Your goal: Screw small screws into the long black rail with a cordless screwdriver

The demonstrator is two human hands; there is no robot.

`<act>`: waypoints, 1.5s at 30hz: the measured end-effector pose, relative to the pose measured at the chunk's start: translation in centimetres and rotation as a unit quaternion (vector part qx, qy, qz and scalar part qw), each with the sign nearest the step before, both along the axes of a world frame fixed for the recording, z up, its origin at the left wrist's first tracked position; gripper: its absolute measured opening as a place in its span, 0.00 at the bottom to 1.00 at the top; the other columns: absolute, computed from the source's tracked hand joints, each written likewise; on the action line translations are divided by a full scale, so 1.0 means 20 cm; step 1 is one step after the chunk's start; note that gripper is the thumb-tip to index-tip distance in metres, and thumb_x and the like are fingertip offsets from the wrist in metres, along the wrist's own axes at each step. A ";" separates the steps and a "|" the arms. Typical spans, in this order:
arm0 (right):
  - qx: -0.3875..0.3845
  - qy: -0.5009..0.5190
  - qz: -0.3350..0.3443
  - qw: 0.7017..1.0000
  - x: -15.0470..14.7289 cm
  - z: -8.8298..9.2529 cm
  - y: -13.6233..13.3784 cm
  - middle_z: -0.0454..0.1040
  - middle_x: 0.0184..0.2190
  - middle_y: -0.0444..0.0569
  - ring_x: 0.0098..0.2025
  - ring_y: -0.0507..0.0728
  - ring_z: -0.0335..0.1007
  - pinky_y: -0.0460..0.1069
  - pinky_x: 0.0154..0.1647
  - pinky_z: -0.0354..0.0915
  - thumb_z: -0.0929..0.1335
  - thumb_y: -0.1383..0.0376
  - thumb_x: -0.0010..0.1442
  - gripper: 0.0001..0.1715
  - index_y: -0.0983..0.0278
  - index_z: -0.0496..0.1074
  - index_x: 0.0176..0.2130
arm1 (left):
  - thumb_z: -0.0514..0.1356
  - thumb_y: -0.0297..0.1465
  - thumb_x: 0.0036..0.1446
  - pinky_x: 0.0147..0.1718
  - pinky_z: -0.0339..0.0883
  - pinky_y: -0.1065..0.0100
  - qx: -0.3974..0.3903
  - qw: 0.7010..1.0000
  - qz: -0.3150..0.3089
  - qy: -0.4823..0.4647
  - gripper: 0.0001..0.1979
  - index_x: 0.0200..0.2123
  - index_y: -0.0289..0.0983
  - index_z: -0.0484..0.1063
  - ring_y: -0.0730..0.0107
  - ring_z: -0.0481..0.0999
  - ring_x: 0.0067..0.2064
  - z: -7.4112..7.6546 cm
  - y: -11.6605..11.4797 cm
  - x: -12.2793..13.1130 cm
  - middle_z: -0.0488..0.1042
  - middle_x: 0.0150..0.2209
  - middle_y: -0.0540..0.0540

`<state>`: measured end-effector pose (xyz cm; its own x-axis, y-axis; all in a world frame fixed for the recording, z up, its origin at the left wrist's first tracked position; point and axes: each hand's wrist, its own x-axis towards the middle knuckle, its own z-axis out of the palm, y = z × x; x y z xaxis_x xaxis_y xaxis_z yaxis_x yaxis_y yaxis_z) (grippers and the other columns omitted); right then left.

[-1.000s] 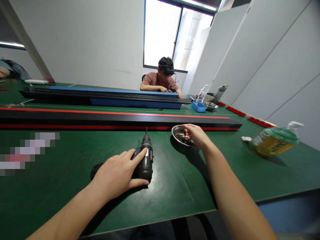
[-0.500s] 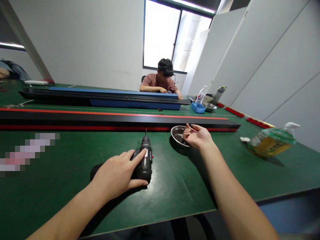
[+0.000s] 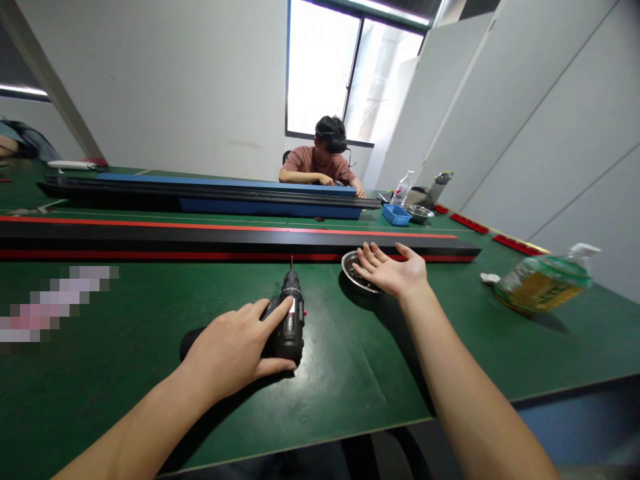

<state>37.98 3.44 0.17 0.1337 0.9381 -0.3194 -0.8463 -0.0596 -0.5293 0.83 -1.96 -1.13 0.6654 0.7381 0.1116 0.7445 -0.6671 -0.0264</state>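
A black cordless drill (image 3: 290, 333) lies on its side on the green table, its bit pointing at the long black bar. My left hand (image 3: 233, 350) is wrapped round its grip, thumb and forefinger along the body. Palm up, my right hand (image 3: 393, 270) is over the right side of a round metal bowl (image 3: 346, 272), fingers spread. Small dark pieces show in the bowl, partly hidden by the fingers. Whether any small piece lies on the palm is too small to tell.
Beyond the drill a long black bar with red edges (image 3: 225, 237) crosses the table (image 3: 340, 373). Behind it are blue and black bars (image 3: 270, 207), a blue basket (image 3: 397, 215) and a seated person (image 3: 313, 163). A large plastic bottle (image 3: 543, 287) lies at the right.
The fingers of my right hand have uncurled and spread, and the palm has turned up over the bowl. My left hand and the drill have not moved.
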 end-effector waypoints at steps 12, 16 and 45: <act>0.018 -0.009 0.020 1.000 -0.03 0.02 -0.02 0.77 0.55 0.60 0.58 0.71 0.74 0.72 0.49 0.74 0.62 0.52 0.62 0.24 0.59 0.67 0.54 | 0.59 0.59 0.59 0.48 0.76 0.51 0.002 1.000 0.003 0.005 0.46 0.74 0.48 0.51 0.44 0.80 0.52 0.00 0.00 0.00 0.74 0.61 0.36; 0.023 -0.004 0.025 0.999 -0.05 0.04 -0.03 0.76 0.56 0.61 0.60 0.71 0.73 0.71 0.49 0.75 0.63 0.53 0.62 0.25 0.60 0.67 0.55 | 0.59 0.59 0.59 0.48 0.76 0.51 -0.002 1.000 0.005 0.007 0.46 0.74 0.48 0.51 0.44 0.80 0.52 0.00 0.00 0.00 0.74 0.61 0.36; 0.040 -0.047 0.039 0.997 -0.11 0.06 -0.04 0.76 0.54 0.64 0.57 0.70 0.75 0.71 0.50 0.74 0.62 0.51 0.63 0.25 0.60 0.68 0.54 | 0.59 0.59 0.59 0.48 0.75 0.52 -0.010 1.000 0.005 0.001 0.46 0.75 0.48 0.52 0.44 0.80 0.52 0.01 0.00 0.00 0.74 0.61 0.36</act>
<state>35.78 2.70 1.33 0.0846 0.9688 -0.2330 -0.7869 -0.0785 -0.6121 0.87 -2.00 -0.87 0.6582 0.7468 0.0950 0.7511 -0.6600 -0.0154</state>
